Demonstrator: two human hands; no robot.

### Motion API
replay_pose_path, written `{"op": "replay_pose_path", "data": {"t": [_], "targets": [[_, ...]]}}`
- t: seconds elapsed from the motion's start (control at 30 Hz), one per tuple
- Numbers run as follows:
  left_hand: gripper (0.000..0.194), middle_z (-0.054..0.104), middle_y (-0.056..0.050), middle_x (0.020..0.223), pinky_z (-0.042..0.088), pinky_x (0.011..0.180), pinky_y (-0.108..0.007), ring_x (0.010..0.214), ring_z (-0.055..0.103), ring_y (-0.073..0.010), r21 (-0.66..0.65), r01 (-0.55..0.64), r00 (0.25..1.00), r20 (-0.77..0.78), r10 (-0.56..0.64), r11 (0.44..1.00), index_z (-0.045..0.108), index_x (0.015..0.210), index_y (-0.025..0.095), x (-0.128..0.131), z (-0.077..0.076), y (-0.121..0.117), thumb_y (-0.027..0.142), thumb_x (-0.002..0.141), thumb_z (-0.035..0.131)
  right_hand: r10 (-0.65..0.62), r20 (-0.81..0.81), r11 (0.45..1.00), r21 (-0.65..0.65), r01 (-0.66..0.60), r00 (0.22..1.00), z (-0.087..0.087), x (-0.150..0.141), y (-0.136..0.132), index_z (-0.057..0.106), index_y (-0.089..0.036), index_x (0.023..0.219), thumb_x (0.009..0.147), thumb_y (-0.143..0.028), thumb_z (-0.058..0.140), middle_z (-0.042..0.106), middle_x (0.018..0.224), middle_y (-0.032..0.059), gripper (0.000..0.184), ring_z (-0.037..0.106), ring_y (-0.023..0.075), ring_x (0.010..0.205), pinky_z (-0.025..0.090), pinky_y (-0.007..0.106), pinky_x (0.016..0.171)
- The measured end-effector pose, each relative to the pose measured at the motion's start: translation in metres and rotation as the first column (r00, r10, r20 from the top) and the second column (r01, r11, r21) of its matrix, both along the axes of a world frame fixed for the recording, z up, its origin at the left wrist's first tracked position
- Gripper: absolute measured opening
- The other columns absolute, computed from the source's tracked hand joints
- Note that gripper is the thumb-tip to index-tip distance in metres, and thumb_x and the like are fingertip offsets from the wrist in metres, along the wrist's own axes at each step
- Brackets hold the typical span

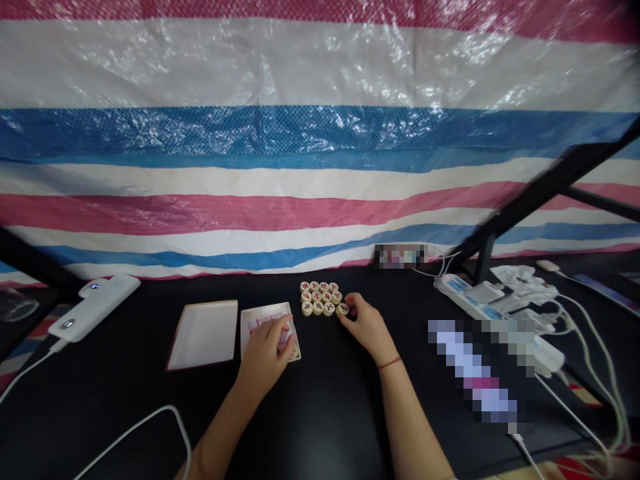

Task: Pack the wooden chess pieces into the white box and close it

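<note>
Round Chinese chess pieces (pixel 317 296) with red and black characters stand in close rows at the middle of the table. My right hand (pixel 368 325) is at the right end of the front row, thumb and forefinger closed about a chess piece (pixel 343 309) there. Over an open white box (pixel 296 327) rests my left hand (pixel 266 347), its fingers apart and nothing visible in them. Inside that box lie a red-printed sheet and a few more pieces, partly hidden by the hand. Left of it is the box lid (pixel 204 335), hollow side up.
On the left lies a white device (pixel 95 308) with a cable. A power strip (pixel 470 297) with plugs and tangled white cables takes up the right side. Nearer sits a blurred-out object (pixel 473 370) on a cable. Striped plastic sheeting (pixel 280 207) closes off the table's back edge.
</note>
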State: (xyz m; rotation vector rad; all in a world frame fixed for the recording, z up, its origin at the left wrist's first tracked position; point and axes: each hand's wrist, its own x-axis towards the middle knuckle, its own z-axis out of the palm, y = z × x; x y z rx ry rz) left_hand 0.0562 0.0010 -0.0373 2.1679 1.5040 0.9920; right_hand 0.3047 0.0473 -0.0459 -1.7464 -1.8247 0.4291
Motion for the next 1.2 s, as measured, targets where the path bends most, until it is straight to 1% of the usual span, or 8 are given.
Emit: {"op": "replay_pose_path", "data": {"t": [0.43, 0.6, 0.7, 0.8, 0.87, 0.97, 1.03, 1.2], "targets": [[0.029, 0.07, -0.005, 0.091, 0.05, 0.081, -0.038, 0.086, 0.065, -0.0219, 0.003, -0.003, 0.999, -0.041, 0.003, 1.0, 0.059, 0.114, 0.02, 0.0, -0.002, 0.0, 0.025, 0.088, 0.048, 0.016, -0.003, 1.0, -0.009, -0.016, 1.0, -0.004, -0.002, 0.001, 0.052, -0.021, 0.094, 0.075, -0.028, 0.055, 0.064, 0.089, 0.0036, 0.021, 0.057, 0.0158, 0.067, 0.044, 0.027, 0.064], [0.024, 0.07, -0.005, 0.099, 0.05, 0.085, -0.036, 0.091, 0.064, -0.0216, 0.009, 0.01, 0.999, -0.054, -0.01, 1.0, 0.064, 0.106, 0.023, -0.031, 0.01, 0.013, 0.027, 0.088, 0.049, 0.024, -0.014, 0.997, 0.079, -0.023, 1.0, 0.011, -0.005, -0.003, 0.055, -0.02, 0.098, 0.077, -0.033, 0.06, 0.062, 0.089, 0.0047, 0.026, 0.058, 0.0175, 0.071, 0.045, 0.027, 0.064], [0.025, 0.069, -0.006, 0.097, 0.048, 0.086, -0.035, 0.091, 0.063, -0.021, -0.007, -0.055, 0.996, -0.075, 0.054, 0.998, 0.066, 0.099, 0.022, -0.06, 0.014, 0.022, 0.028, 0.089, 0.044, 0.164, -0.116, 0.982, 0.109, -0.152, 0.98, 0.024, -0.028, -0.011, 0.059, -0.02, 0.099, 0.089, -0.034, 0.05, 0.064, 0.084, 0.0038, 0.019, 0.06, 0.0166, 0.071, 0.046, 0.027, 0.068], [0.025, 0.067, -0.006, 0.087, 0.046, 0.082, -0.036, 0.086, 0.062, -0.0215, -0.095, -0.035, 0.988, -0.151, 0.02, 0.995, 0.068, 0.089, 0.021, -0.077, 0.015, 0.022, 0.026, 0.087, 0.043, 0.404, -0.169, 0.915, 0.073, -0.397, 0.899, 0.028, -0.062, -0.019, 0.062, -0.021, 0.105, 0.096, -0.033, 0.042, 0.068, 0.092, 0.0041, 0.024, 0.063, 0.0162, 0.082, 0.046, 0.027, 0.079], [0.026, 0.066, -0.005, 0.083, 0.045, 0.08, -0.035, 0.083, 0.061, -0.0214, -0.188, -0.008, 0.981, -0.189, -0.029, 0.982, 0.069, 0.082, 0.021, -0.08, 0.016, 0.019, 0.026, 0.085, 0.044, 0.484, -0.115, 0.875, 0.043, -0.482, 0.868, 0.025, -0.08, -0.022, 0.065, -0.021, 0.096, 0.099, -0.033, 0.039, 0.068, 0.091, 0.0044, 0.029, 0.063, 0.0161, 0.086, 0.045, 0.027, 0.081], [0.03, 0.065, -0.004, 0.078, 0.044, 0.076, -0.032, 0.08, 0.059, -0.0201, -0.327, 0.047, 0.973, -0.197, -0.116, 0.944, 0.07, 0.074, 0.021, -0.077, 0.021, 0.013, 0.029, 0.086, 0.043, 0.499, 0.013, 0.867, -0.009, -0.499, 0.867, 0.016, -0.095, -0.024, 0.063, -0.018, 0.078, 0.101, -0.035, 0.036, 0.065, 0.076, 0.0036, 0.04, 0.061, 0.0153, 0.077, 0.041, 0.026, 0.075], [0.032, 0.065, -0.004, 0.076, 0.043, 0.075, -0.031, 0.079, 0.058, -0.0195, -0.384, 0.066, 0.967, -0.203, -0.154, 0.921, 0.07, 0.071, 0.021, -0.076, 0.025, 0.01, 0.031, 0.087, 0.044, 0.49, 0.054, 0.872, -0.023, -0.49, 0.87, 0.011, -0.096, -0.024, 0.061, -0.018, 0.073, 0.101, -0.036, 0.035, 0.064, 0.072, 0.0031, 0.043, 0.06, 0.0148, 0.074, 0.039, 0.026, 0.073], [0.022, 0.064, -0.004, 0.092, 0.041, 0.082, -0.035, 0.091, 0.056, -0.0224, -0.385, 0.032, 0.942, -0.296, -0.157, 0.922, 0.073, 0.079, 0.025, -0.074, 0.028, 0.0, 0.031, 0.081, 0.052, 0.472, 0.039, 0.882, -0.027, -0.471, 0.881, 0.011, -0.094, -0.024, 0.059, -0.018, 0.07, 0.101, -0.034, 0.035, 0.063, 0.071, 0.0028, 0.043, 0.059, 0.0141, 0.071, 0.036, 0.025, 0.068]]}}
